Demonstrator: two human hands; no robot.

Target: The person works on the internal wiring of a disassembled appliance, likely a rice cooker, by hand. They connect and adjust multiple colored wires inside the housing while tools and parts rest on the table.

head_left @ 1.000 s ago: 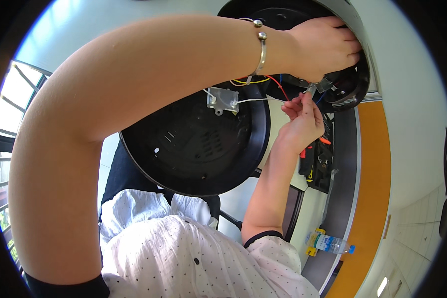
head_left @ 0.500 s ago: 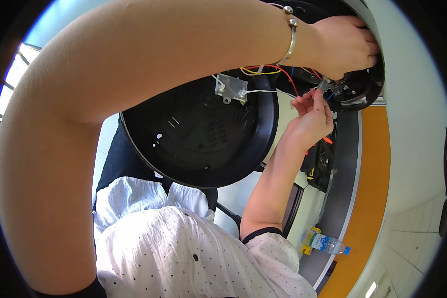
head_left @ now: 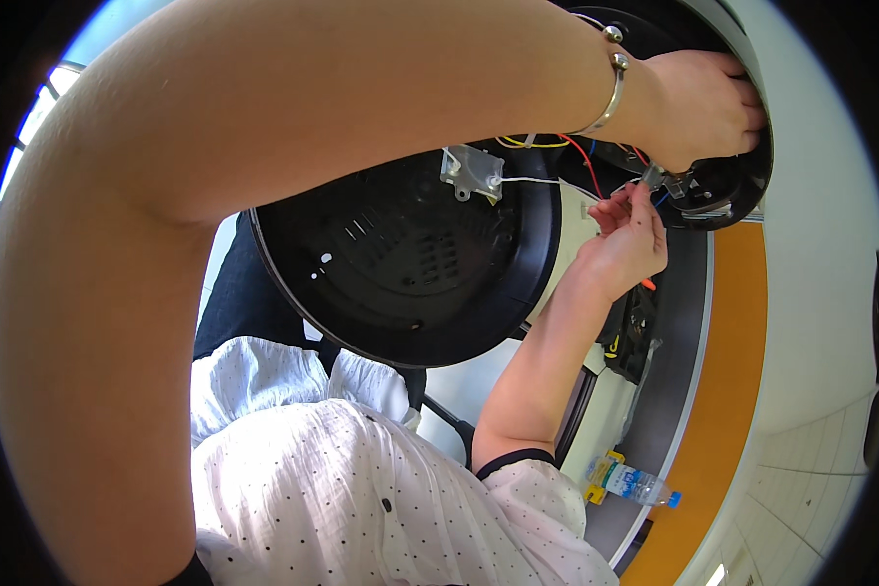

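My left hand [head_left: 708,109] reaches across the top, closed with its fingers curled at the edge of a black appliance housing [head_left: 718,200]. Thumb and fingers of my right hand [head_left: 627,232] pinch a small grey connector [head_left: 651,176] beside the housing's open inside. Red wires [head_left: 584,156], yellow and blue ones run under my left wrist. A round black base cover [head_left: 391,264] hangs open to the left, with slots and holes in it. On the cover sits a grey plate-like part [head_left: 473,174], from which a white wire [head_left: 529,181] leads toward my right hand.
Beyond my right forearm lies a black tool case [head_left: 633,327] with orange and yellow bits. Nearer me, a clear bottle with a blue cap [head_left: 640,483] lies beside a yellow object [head_left: 596,492]. An orange strip [head_left: 737,342] runs along the right.
The black cover, the housing and both hands appear slightly farther right in the view. My right hand keeps its pinch, and my left hand stays on the housing.
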